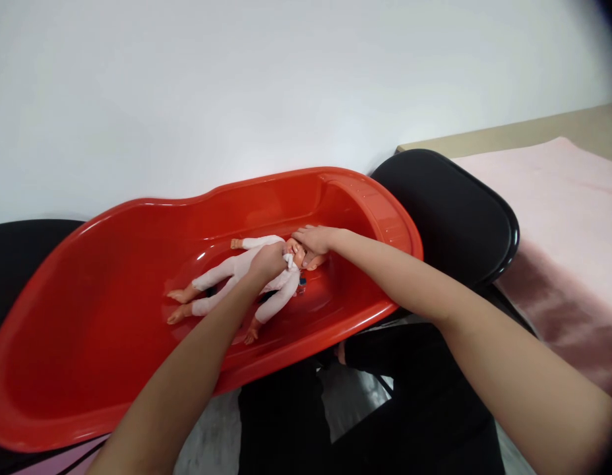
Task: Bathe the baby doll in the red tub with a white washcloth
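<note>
A small baby doll [227, 274] in a pale pink suit lies on its back inside a red plastic baby tub [88, 356], feet to the left, head to the right. My left hand [269, 260] is closed on a small white cloth at the doll's face and chest. My right hand [313, 239] rests over the doll's head, fingers curved around it. The head is mostly hidden under both hands.
The tub rests across black chair seats [449, 211]. A pink blanket [573, 251] covers a surface at the right. A white wall stands close behind. My dark-clothed legs and grey floor show below the tub.
</note>
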`<state>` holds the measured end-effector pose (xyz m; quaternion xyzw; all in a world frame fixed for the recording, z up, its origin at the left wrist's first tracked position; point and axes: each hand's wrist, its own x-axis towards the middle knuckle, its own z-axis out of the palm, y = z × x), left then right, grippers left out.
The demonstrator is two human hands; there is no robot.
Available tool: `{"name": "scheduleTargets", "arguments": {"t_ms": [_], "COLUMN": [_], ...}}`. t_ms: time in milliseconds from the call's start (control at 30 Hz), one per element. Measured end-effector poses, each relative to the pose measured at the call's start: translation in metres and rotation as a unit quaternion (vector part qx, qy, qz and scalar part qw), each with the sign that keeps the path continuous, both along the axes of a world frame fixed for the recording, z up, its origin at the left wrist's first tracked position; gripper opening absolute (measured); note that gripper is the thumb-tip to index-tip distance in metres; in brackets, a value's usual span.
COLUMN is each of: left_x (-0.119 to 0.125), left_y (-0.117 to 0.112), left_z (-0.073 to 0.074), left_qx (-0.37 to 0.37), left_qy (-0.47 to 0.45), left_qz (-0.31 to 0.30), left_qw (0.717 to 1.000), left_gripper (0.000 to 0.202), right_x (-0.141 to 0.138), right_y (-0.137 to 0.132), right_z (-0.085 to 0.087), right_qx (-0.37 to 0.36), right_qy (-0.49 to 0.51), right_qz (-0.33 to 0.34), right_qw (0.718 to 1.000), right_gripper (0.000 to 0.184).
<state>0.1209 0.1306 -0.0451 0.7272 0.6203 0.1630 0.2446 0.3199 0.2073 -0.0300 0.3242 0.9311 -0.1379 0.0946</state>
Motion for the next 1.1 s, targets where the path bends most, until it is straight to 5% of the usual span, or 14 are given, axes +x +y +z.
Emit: {"name": "scheduleTargets", "arguments": {"t_ms": [233,567,733,900,1100], "left_x": [-0.026,-0.079,-0.063,-0.04,-0.044], "left_y": [0.014,0.009,0.01,0.013,0.017], "left_z": [-0.001,0.013,0.008,-0.017,-0.037], "left_qx": [0.038,0.112,0.169,0.048,0.038], "left_qy": [0.083,0.024,-0.072,-0.034,-0.007], "left_qz": [0.095,0.299,0.191,-0.016,-0.095], "left_qw": [0.991,0.947,0.964,0.998,0.995], "left_gripper": [0.008,0.011,0.017,0.04,0.063], "right_x": [-0.002,-0.003,-0.003,-0.001,-0.002], "right_y": [-0.001,-0.004,-0.006,-0.002,-0.001], "right_z": [0.001,0.009,0.012,0.006,0.005], "right_qx": [0.002,-0.012,-0.024,-0.008,-0.006], "right_qy": [-0.015,-0.008,-0.019,-0.006,-0.008], "right_qz": [-0.017,-0.025,-0.029,-0.012,-0.017], "right_qw": [1.0,1.0,0.999,1.0,1.0], "right_gripper": [0.074,0.078,0.079,0.084,0.082]}}
